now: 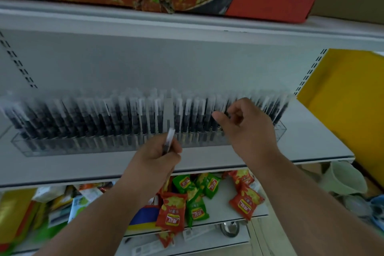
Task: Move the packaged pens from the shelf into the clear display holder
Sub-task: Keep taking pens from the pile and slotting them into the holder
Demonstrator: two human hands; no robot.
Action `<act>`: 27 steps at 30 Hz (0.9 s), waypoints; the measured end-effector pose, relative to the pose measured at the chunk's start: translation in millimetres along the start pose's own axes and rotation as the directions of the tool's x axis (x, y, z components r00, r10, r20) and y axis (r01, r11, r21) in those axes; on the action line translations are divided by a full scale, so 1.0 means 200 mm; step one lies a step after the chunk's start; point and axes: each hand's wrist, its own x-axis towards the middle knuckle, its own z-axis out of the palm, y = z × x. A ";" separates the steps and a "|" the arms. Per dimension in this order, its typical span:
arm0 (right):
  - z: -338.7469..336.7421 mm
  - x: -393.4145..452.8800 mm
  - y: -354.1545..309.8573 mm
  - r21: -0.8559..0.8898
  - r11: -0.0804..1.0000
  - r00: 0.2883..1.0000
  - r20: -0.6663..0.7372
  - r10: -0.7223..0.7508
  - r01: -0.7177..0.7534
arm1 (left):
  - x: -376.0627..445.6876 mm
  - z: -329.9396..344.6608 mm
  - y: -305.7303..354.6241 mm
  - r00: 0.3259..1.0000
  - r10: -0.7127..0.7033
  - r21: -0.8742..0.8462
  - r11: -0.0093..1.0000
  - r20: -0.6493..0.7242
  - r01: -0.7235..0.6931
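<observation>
A black pen in a clear sleeve (169, 139) is gripped by the left hand (159, 157); upright packaged pens (218, 116) in the clear plastic display holder (280, 131) are pinched by the right hand (247, 129).

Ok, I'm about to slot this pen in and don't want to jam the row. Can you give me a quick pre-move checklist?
1. Packaged pen gripped by the left hand: ok.
2. Pen roughly upright, top end up: ok.
3. Right hand at the pens in the clear display holder, right of the divider: ok.
4. Free slot opened for the pen: cannot tell, image is blurred.
5. Holder sitting flat on the shelf: ok.
</observation>
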 end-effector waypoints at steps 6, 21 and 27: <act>-0.06 -0.10 -0.14 0.262 0.965 0.938 0.326 -0.116 0.028 | 0.04 0.15 0.05 0.978 0.139 0.154 0.974 0.157 -0.163; -0.17 -0.09 -0.06 0.493 0.854 0.977 0.194 0.083 -0.170 | 0.02 0.29 0.00 0.963 0.232 0.333 0.905 0.138 -0.266; -0.16 -0.06 -0.01 0.521 0.830 0.980 0.125 0.157 -0.200 | 0.04 0.31 0.04 0.951 0.303 0.455 0.839 0.062 -0.297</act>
